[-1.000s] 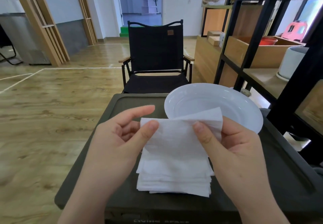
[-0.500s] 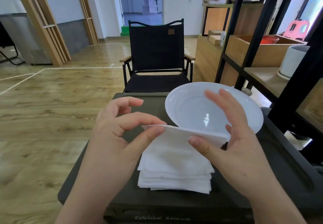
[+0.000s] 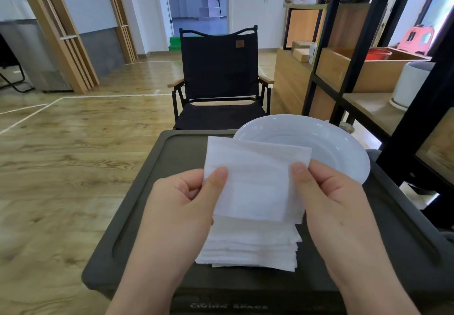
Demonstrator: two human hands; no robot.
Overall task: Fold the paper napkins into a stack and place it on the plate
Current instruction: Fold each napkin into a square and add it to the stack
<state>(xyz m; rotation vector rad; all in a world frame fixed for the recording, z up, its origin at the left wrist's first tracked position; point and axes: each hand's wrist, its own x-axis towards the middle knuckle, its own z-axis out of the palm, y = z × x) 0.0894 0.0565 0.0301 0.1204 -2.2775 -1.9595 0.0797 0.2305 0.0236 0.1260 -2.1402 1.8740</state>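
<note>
white paper napkin [image 3: 253, 179] hangs above the stack [image 3: 248, 246] on the dark surface [image 3: 152, 216], left hand [image 3: 181, 206] and right hand [image 3: 331, 204] each pinching a side edge. white plate [image 3: 331, 147] sits at two o'clock of the stack, its near rim behind the napkin

Scene was bright, lit by even daylight. Strongest light came from the window [image 3: 439, 12] up and right of the right hand [image 3: 336, 206], where the panes were near blown out. A bluish glow filled the doorway [image 3: 199, 0] far beyond both hands. Sheen lay across the wooden floor [image 3: 73, 142] left of the left hand [image 3: 177, 206], and soft highlights sat on the white plate [image 3: 331, 142]. Shadows were faint, diffuse. The held napkin [image 3: 253, 179] was overexposed, its texture weak. Wide-angle bowing bent the black shelf frame [image 3: 358, 44] and the frame edges. Floor at lower left was smeared, soft.
</note>
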